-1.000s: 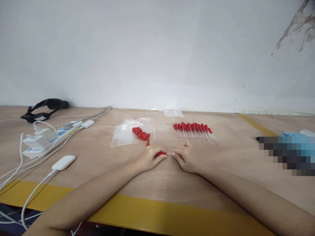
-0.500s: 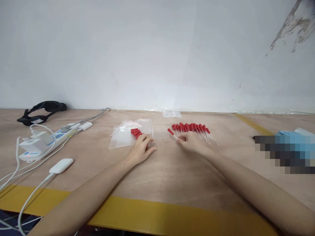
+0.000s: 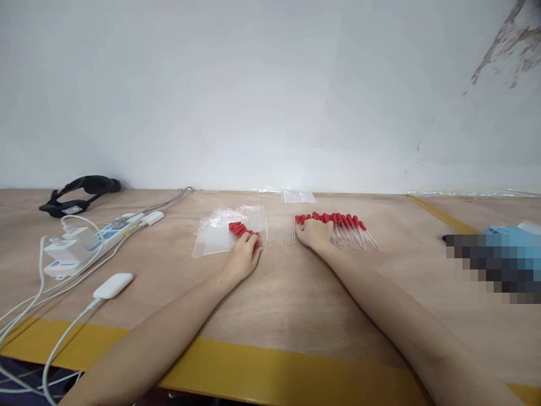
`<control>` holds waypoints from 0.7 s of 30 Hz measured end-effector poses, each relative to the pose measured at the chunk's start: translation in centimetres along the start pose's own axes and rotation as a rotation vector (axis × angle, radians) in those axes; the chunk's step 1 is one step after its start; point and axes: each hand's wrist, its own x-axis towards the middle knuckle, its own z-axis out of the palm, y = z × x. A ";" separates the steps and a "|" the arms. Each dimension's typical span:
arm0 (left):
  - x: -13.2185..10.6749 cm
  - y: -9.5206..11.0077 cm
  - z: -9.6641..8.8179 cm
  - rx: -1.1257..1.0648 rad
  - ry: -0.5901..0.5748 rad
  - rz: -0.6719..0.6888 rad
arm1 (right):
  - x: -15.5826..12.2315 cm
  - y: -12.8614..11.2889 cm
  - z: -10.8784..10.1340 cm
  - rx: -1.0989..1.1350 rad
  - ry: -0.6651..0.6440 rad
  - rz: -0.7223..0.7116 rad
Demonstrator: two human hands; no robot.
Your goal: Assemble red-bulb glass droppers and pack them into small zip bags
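My left hand point(image 3: 244, 255) reaches forward with its fingertips curled onto a small pile of loose red rubber bulbs point(image 3: 239, 228) lying at the edge of clear plastic bags point(image 3: 215, 232). A row of bare glass tubes point(image 3: 279, 232) lies between my hands. Resting on the left end of a row of assembled droppers with red bulbs point(image 3: 343, 224) is my right hand point(image 3: 314, 235). Its fingers are bent down over the leftmost dropper and mostly hidden behind the back of the hand.
The wooden table point(image 3: 279, 293) has a yellow strip along its near edge. At the left lie a power strip with chargers point(image 3: 80, 241), white cables, a white adapter point(image 3: 112, 285) and a black strap point(image 3: 80, 193). A small clear bag point(image 3: 298, 197) lies by the wall, blue material point(image 3: 507, 237) at the right.
A second ago both hands held one bulb and tube together near me. Then the right hand carried the finished dropper to the row's left end, while the left hand went to the bulb pile.
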 end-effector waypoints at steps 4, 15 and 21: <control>0.1 0.5 -0.6 0.045 0.014 0.019 | -0.1 -0.1 -0.2 -0.014 0.009 -0.002; -1.0 2.6 -0.1 -0.145 -0.103 0.139 | 0.5 -2.1 -0.2 0.007 -0.077 0.032; -0.9 2.8 -0.2 -0.158 -0.094 0.144 | 1.4 -2.4 -0.3 0.050 -0.151 0.072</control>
